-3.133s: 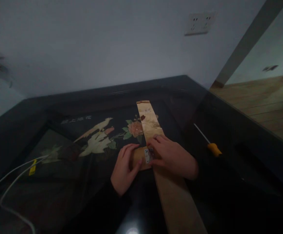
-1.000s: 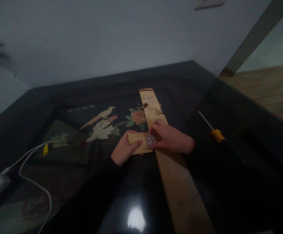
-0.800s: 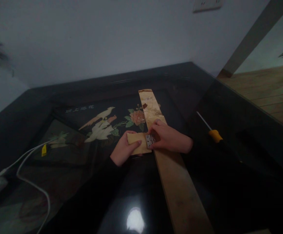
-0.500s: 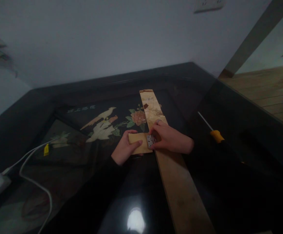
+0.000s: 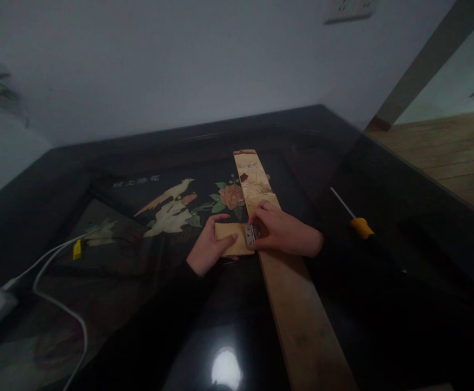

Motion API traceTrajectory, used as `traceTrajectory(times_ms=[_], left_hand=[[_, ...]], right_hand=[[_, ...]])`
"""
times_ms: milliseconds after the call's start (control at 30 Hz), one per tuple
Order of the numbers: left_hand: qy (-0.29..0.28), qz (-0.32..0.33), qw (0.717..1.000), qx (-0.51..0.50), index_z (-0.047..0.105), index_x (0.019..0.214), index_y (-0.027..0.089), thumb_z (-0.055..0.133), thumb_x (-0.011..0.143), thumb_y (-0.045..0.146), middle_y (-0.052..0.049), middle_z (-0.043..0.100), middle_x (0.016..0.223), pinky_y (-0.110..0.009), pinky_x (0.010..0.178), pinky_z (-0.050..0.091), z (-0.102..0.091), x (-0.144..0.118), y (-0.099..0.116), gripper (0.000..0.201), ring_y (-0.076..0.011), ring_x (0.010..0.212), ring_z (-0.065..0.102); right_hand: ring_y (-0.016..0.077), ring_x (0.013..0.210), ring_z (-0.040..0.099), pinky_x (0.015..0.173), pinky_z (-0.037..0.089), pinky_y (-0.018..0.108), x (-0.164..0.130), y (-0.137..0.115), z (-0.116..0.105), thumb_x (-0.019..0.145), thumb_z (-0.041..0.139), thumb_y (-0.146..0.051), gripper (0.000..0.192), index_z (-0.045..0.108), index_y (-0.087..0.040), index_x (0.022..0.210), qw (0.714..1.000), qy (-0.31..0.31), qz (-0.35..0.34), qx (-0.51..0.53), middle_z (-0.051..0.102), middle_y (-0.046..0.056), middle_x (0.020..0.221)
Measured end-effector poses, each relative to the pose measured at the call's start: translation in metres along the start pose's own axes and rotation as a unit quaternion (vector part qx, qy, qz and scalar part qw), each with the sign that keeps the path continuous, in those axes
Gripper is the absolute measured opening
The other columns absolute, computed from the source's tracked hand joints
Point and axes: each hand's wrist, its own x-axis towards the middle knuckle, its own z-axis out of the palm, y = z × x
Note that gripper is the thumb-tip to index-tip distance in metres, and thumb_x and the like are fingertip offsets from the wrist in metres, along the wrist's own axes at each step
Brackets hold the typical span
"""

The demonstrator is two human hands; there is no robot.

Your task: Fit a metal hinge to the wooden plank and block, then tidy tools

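Here, the left hand (image 5: 205,251) grasps a small wooden block (image 5: 229,238) pressed against the edge of a long wooden plank (image 5: 289,293) on the dark tabletop (image 5: 151,326). The right hand (image 5: 282,233) rests on the plank, fingertips clenched on a metal hinge (image 5: 250,234) bridging block and plank. A yellow-handled screwdriver (image 5: 357,222) lies well to the right of that grip.

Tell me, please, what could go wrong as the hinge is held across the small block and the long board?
The left hand alone steadies the small block on the glossy tabletop, so it might slide off the long board. The hinge, merely pinched by the right hand, could shift. The screwdriver lies apart, so reaching for it may free the hinge.
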Motion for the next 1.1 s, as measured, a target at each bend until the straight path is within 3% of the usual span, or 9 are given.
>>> traceTrajectory(times_ms=[167, 433, 700, 1100], left_hand=[[-0.004, 0.016, 1.000, 0.003, 0.035, 0.113, 0.019, 0.065, 0.067, 0.019, -0.005, 0.051, 0.093, -0.028, 0.044, 0.054, 0.0000, 0.0006, -0.0022, 0.054, -0.0157, 0.067, 0.060], [-0.007, 0.015, 1.000, 0.018, 0.036, 0.114, 0.020, 0.066, 0.067, 0.022, -0.005, 0.051, 0.095, -0.029, 0.046, 0.055, -0.0009, -0.0005, -0.0015, 0.056, -0.0171, 0.071, 0.059], [-0.008, 0.016, 1.000, 0.012, 0.036, 0.113, 0.019, 0.065, 0.067, 0.021, -0.006, 0.052, 0.097, -0.032, 0.048, 0.055, 0.0006, -0.0016, -0.0003, 0.055, -0.0190, 0.073, 0.060], [-0.008, 0.039, 0.999, 0.003, 0.036, 0.110, 0.020, 0.064, 0.067, 0.020, -0.004, 0.049, 0.094, -0.034, 0.048, 0.056, 0.0011, -0.0025, -0.0014, 0.052, -0.0180, 0.073, 0.059]], right_hand=[[0.0183, 0.097, 0.046, 0.085, 0.040, 0.031, -0.0011, 0.0013, 0.0028, 0.062, 0.069, -0.044, 0.049, 0.052, -0.017, 0.099, 1.000, 0.009, -0.009, -0.014, 0.045, 0.006, 0.103], [0.0191, 0.103, 0.046, 0.089, 0.040, 0.032, -0.0049, -0.0043, 0.0004, 0.067, 0.065, -0.040, 0.045, 0.052, -0.018, 0.104, 0.999, 0.003, -0.009, -0.047, 0.045, 0.007, 0.108], [0.0170, 0.091, 0.052, 0.076, 0.041, 0.028, -0.0035, -0.0024, -0.0032, 0.072, 0.060, -0.042, 0.038, 0.053, -0.017, 0.100, 0.993, 0.009, -0.064, -0.095, 0.051, 0.005, 0.102], [0.0165, 0.089, 0.053, 0.074, 0.039, 0.027, -0.0029, 0.0011, -0.0045, 0.071, 0.060, -0.043, 0.040, 0.053, -0.016, 0.100, 0.991, 0.007, -0.084, -0.102, 0.053, 0.006, 0.101]])
